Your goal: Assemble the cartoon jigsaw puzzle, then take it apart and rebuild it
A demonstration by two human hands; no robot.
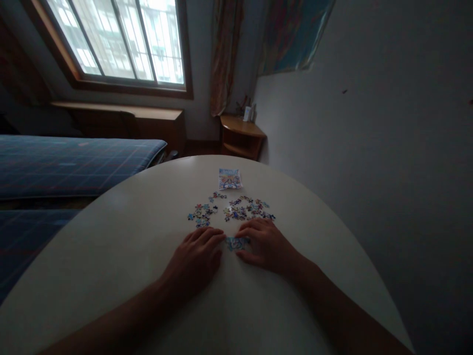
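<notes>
A small joined patch of light blue jigsaw pieces (234,243) lies flat on the white table in front of me. My right hand (264,245) has its thumb and fingers around the patch, the thumb at the near edge and the fingertips at the far one. On the other side, my left hand (199,251) rests with fingers stretched, its index fingertip close to the patch's left edge. Whether that fingertip touches it I cannot tell. Loose jigsaw pieces lie just beyond the hands in a left pile (202,214) and a bigger right pile (238,213).
A printed picture sheet (229,179) lies farther back on the round table (148,207). Past the table's left edge is a bed with a plaid mattress (81,162). A white wall (354,148) runs along the right, and a wooden corner shelf (242,127) stands behind.
</notes>
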